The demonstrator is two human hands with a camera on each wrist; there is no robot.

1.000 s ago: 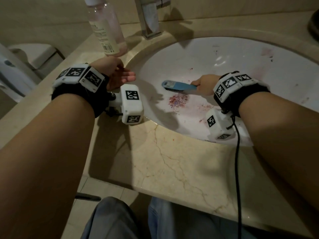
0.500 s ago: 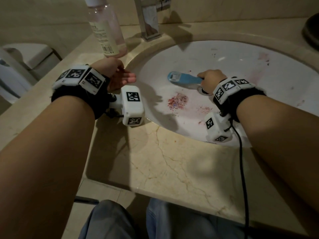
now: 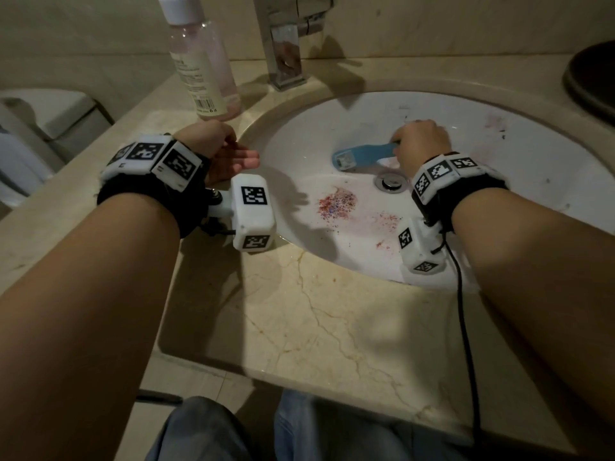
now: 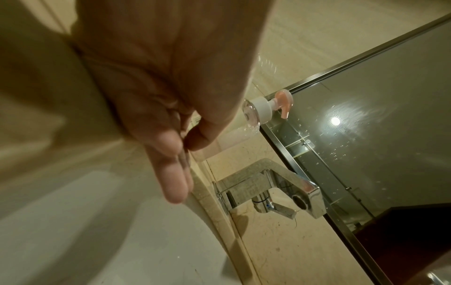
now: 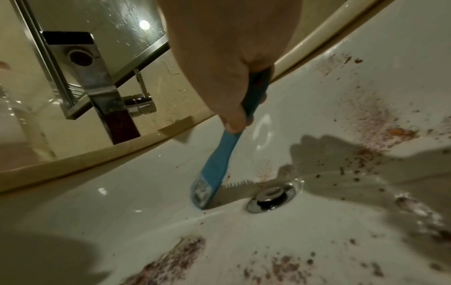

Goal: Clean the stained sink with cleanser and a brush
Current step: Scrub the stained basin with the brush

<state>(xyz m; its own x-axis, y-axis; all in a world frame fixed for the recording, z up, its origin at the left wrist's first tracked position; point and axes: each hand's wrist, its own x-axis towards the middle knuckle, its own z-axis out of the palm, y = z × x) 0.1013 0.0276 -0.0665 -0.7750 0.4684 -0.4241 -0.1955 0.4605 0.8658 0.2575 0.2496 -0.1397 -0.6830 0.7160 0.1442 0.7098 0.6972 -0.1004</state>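
The white sink [image 3: 299,134] [image 5: 122,221] carries reddish speckled stains [image 3: 336,202] [image 5: 171,264] left of and in front of the drain [image 3: 388,182] [image 5: 270,194]. My right hand [image 3: 421,141] [image 5: 227,81] grips the handle of a blue brush [image 3: 361,156] [image 5: 219,158], whose head lies in the basin just left of the drain. My left hand [image 3: 229,158] [image 4: 171,135] rests on the sink's left rim, fingers straight, holding nothing. A clear pump bottle of pinkish cleanser [image 3: 203,61] [image 4: 256,115] stands on the counter behind it.
A chrome faucet [image 3: 286,44] [image 4: 280,190] [image 5: 97,77] rises behind the basin. The beige marble counter [image 3: 332,327] runs along the front, and a black cable [image 3: 466,327] trails over it. A dark round object [image 3: 592,78] sits at the far right.
My right hand has carried the brush away from the red stain patch, up and to the right, to beside the drain. The left hand has stayed on the rim.
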